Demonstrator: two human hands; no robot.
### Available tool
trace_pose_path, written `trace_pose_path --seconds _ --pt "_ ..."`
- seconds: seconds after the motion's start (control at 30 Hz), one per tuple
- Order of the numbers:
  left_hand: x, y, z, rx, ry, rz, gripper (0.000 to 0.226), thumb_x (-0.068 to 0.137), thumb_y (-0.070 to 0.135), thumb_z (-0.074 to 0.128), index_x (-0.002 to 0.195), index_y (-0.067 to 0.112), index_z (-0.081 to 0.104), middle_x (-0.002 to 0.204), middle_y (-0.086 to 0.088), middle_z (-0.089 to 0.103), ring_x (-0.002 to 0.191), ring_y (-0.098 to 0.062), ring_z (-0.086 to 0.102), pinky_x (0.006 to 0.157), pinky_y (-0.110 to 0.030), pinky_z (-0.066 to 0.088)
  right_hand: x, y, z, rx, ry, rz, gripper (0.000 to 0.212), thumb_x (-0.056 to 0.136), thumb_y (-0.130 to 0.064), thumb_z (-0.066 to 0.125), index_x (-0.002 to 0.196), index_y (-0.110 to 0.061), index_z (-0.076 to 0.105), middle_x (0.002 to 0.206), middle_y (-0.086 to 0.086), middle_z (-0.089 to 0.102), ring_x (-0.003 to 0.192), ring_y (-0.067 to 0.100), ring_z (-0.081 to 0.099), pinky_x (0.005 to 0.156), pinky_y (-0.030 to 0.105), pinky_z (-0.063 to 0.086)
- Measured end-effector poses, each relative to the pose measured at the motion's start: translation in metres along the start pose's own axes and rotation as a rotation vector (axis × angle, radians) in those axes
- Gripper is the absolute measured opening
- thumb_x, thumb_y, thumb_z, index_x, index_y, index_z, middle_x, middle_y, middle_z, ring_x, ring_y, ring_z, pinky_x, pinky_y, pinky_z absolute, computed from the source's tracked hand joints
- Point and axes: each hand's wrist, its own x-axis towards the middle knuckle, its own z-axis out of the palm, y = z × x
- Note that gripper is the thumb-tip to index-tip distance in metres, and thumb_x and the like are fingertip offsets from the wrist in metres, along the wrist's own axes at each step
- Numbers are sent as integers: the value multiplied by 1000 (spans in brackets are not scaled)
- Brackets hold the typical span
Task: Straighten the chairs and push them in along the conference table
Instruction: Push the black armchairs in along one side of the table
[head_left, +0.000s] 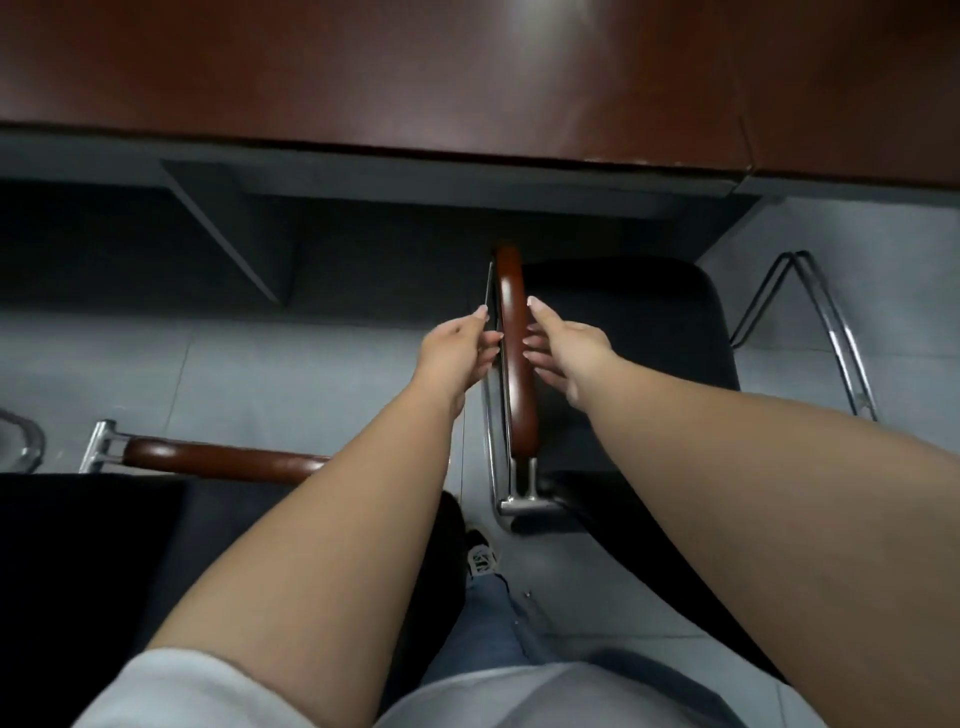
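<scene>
Both hands reach for the wooden armrest (514, 353) of a black chair (634, 332) that stands near the counter (467, 78), its seat not yet under the edge. The left hand (457, 353) sits just left of the armrest, the right hand (566, 353) just right of it. The fingers (535, 317) of both are loosely spread, flanking the wood but gripping nothing yet; whether they touch it is unclear. The chair looks rigid, on a chrome tube frame (501, 452), probably moderately heavy, and likely to scrape on the tile floor (260, 384). The polished armrest may be slick, so a full wrap gives the best hold. A second chair's armrest (223, 460) lies at the lower left.
</scene>
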Motion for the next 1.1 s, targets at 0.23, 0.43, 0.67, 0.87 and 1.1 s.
trace_pose_path --seconds 0.23,0.43,0.67,0.87,1.1 --pt "-86 57 35 -27 -80 274 18 95 30 51 84 18 59 78 0 64 70 -12 58 76 -25 48 -82 -72 -59 -21 -128 -270 28 87 -44 59 76 -19 58 75 -3 61 63 10 57 64 22 45" --pt "-194 71 108 64 -204 492 20 96 31 49 84 18 57 51 8 63 54 -6 58 62 -21 45 -177 -81 -164 43 -78 -529 25 87 -40 62 74 -18 59 66 -2 59 54 12 53 64 25 46" --pt "-334 55 197 245 -508 725 22 94 35 49 82 20 60 61 8 65 69 -9 60 73 -24 47 -271 -15 -286 281 64 -741 24 89 -36 61 79 -14 60 60 -1 51 47 9 41 52 20 39" --pt "-396 -9 276 179 -748 622 22 94 31 51 80 16 58 63 4 63 58 -9 62 52 -17 50 -314 38 -364 407 214 -760 23 87 -38 61 75 -19 59 66 -3 56 61 11 51 65 27 46" --pt "-391 -71 359 126 -760 425 22 91 32 54 73 20 57 51 8 58 45 -3 54 50 -15 43 -316 87 -444 569 385 -712 26 88 -36 60 72 -17 61 61 -2 51 57 11 47 59 22 44"
